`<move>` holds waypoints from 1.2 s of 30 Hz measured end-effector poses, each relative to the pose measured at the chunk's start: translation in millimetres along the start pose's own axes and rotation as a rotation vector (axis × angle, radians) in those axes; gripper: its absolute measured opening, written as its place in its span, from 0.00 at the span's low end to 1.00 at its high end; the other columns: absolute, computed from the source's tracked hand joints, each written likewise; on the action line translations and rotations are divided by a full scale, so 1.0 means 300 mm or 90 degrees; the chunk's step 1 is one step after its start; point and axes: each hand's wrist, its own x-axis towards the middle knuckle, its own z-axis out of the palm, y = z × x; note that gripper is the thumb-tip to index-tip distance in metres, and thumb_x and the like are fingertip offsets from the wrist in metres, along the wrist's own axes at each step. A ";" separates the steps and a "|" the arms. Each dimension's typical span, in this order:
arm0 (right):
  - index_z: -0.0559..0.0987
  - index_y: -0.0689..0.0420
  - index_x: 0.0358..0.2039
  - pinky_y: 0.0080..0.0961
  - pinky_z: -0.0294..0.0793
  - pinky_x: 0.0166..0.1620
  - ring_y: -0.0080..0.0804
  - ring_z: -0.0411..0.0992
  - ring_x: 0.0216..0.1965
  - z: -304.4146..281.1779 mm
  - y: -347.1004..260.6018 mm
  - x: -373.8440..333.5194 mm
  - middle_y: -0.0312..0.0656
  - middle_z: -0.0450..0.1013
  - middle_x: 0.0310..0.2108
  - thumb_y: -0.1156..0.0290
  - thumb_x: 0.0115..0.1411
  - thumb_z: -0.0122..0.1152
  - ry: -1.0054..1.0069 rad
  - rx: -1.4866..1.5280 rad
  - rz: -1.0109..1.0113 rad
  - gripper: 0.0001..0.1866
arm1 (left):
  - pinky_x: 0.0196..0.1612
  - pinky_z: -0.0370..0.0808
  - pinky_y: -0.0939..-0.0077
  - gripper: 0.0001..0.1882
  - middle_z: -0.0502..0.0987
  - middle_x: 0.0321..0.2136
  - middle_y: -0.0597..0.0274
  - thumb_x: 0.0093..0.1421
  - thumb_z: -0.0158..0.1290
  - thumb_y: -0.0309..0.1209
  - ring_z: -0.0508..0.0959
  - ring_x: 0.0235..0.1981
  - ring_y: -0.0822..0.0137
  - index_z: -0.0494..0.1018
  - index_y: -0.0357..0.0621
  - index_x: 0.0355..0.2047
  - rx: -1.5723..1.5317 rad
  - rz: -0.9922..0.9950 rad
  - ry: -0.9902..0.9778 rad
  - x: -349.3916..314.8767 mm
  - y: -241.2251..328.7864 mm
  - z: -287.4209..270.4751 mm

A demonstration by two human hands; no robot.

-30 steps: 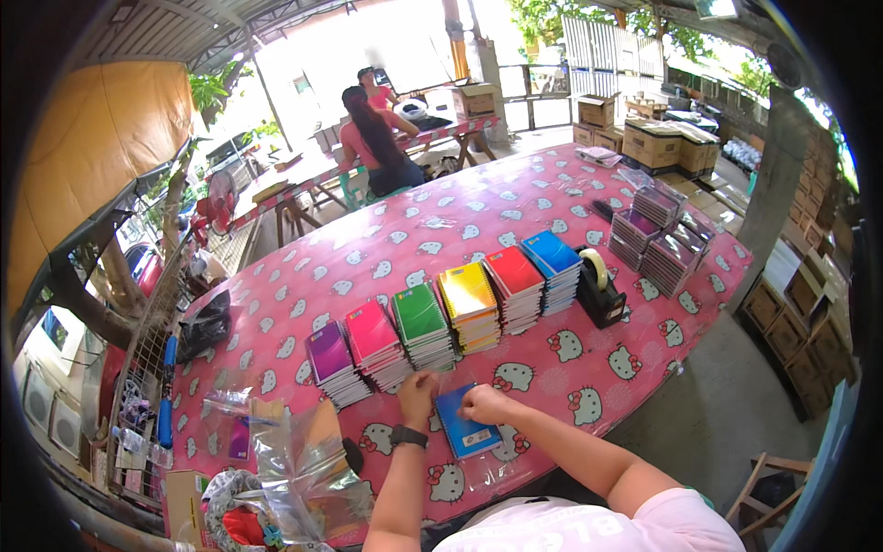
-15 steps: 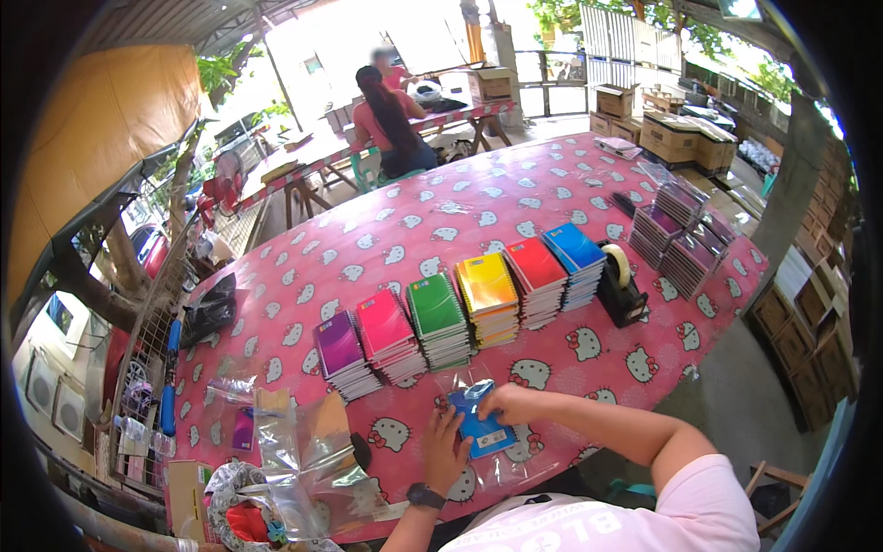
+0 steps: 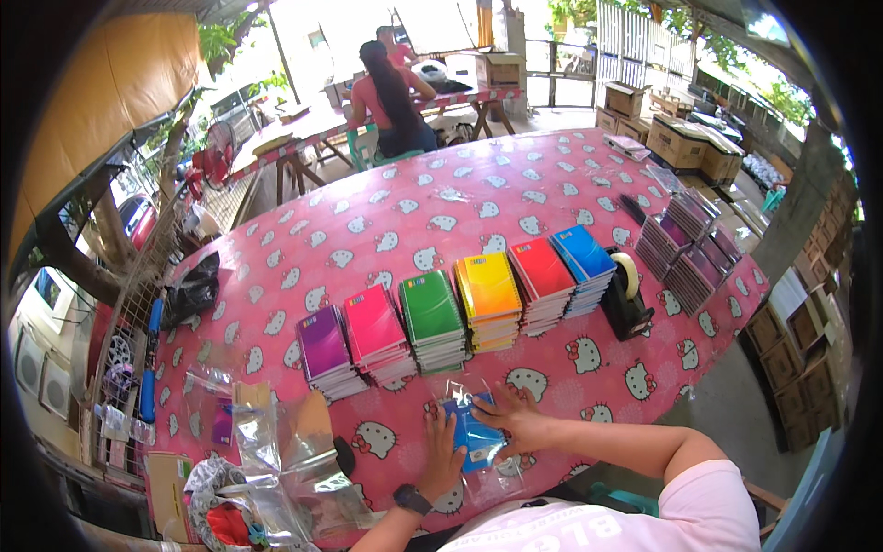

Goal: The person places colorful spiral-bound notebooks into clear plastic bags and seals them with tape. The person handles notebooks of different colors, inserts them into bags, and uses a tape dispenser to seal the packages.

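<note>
A blue notebook [image 3: 472,432] lies on the table right in front of me, in a clear plastic bag [image 3: 464,386] whose edges stick out past it. My left hand [image 3: 443,453] rests flat along the notebook's left side, fingers stretched out. Over its right side my right hand [image 3: 517,425] is spread, with fingertips on the cover and the thumb apart. Just beyond stand stacks of spiral notebooks in a row: purple [image 3: 324,342], pink [image 3: 373,322], green [image 3: 430,308], yellow [image 3: 487,287], red [image 3: 541,269] and blue [image 3: 582,253].
A black tape dispenser [image 3: 627,308] stands right of the row. Wrapped notebook packs [image 3: 685,244] are piled at the far right. Clear plastic bags [image 3: 267,451] lie at left, near a black bag [image 3: 191,293]. Two people sit at another table [image 3: 285,152] beyond the pink tablecloth [image 3: 368,244].
My right hand has gone from closed fingers on the notebook to spread fingers over its right side. My left hand stays at the left side. The view has shifted slightly.
</note>
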 end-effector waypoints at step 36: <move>0.44 0.38 0.65 0.70 0.40 0.55 0.62 0.35 0.65 0.044 0.012 0.096 0.44 0.37 0.67 0.42 0.29 0.71 0.113 0.075 0.052 0.64 | 0.56 0.38 0.27 0.32 0.47 0.65 0.67 0.49 0.57 0.48 0.37 0.64 0.39 0.65 0.62 0.56 0.137 -0.143 -0.106 0.139 0.037 -0.017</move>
